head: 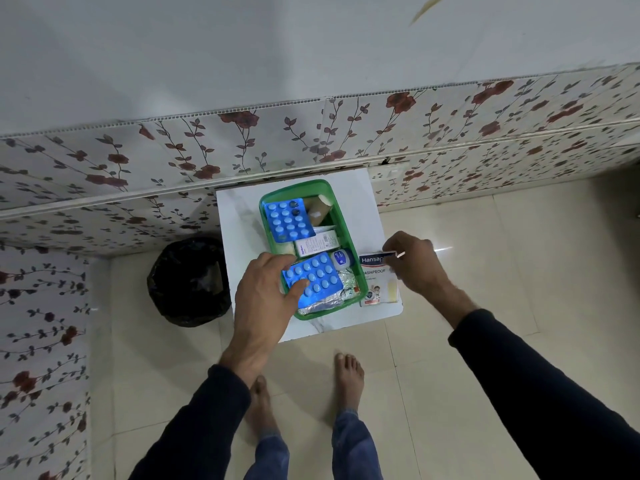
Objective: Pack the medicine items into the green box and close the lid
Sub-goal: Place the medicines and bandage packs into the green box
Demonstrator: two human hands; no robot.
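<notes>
- The green box (348, 233) sits open on a small white table (372, 216)
- Inside are two blue pill sheets, a white carton (316, 244), a brown roll (320, 206), a little white bottle (341, 259) and silver foil (341, 289)
- The left hand (266, 299) pinches the near pill sheet (313, 277) in the box
- The right hand (414, 261) grips the top of a plaster pack (375, 282), just beside the box
- The far pill sheet (289, 220) lies at the back

Left hand (266, 296) lays blue blister pack (317, 277) into green box (349, 233).
</notes>
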